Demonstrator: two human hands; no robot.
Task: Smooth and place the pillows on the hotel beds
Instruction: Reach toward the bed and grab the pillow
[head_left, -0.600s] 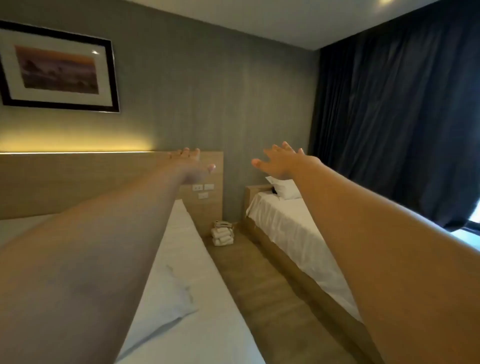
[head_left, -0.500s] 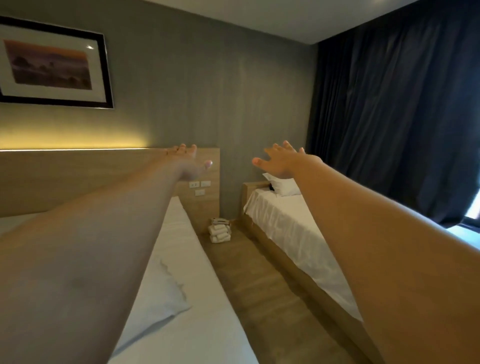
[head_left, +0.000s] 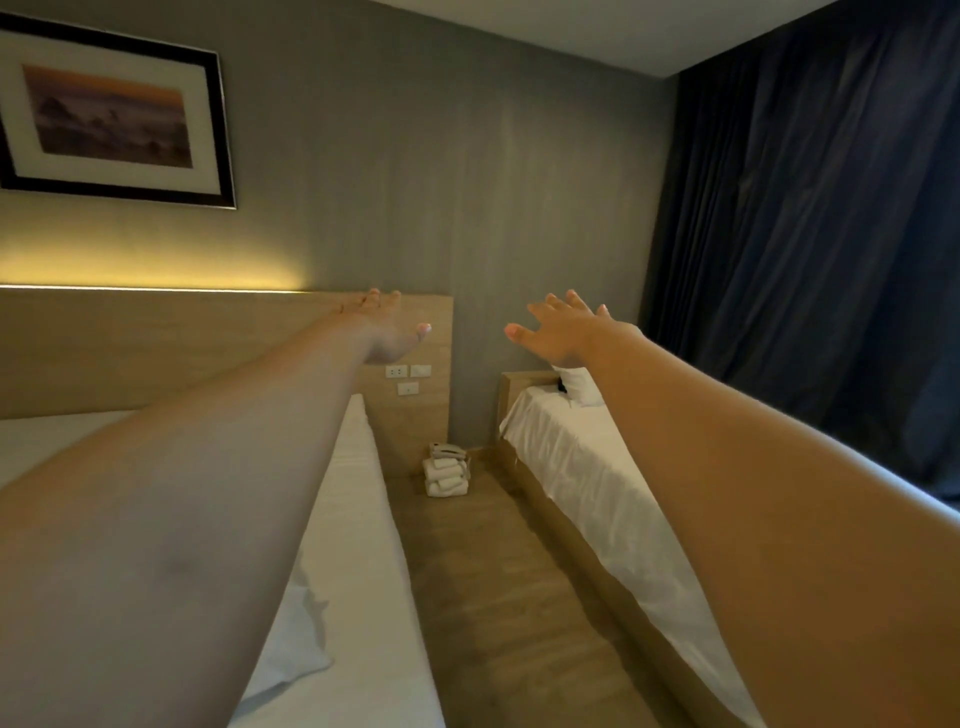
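Both my arms stretch straight out in front of me, fingers spread and holding nothing. My left hand (head_left: 387, 330) hovers in front of the wooden headboard, above the left bed (head_left: 358, 519). My right hand (head_left: 563, 330) hangs in the air above the head of the right bed (head_left: 587, 483). A white pillow (head_left: 293, 642) lies on the left bed near me, partly hidden under my left forearm. Another white pillow (head_left: 579, 387) leans at the head of the right bed, just below my right hand and partly hidden by my arm.
A wooden-floored aisle (head_left: 498, 597) runs between the two beds. At its far end stands a stack of folded white towels (head_left: 447, 475) with a telephone on top. Dark curtains (head_left: 805, 234) cover the right wall. A framed picture (head_left: 111, 111) hangs above the left headboard.
The view has shifted slightly to the left and down. Both arms stay stretched out with open hands, and the right bed's pillow is now more hidden behind my right arm.
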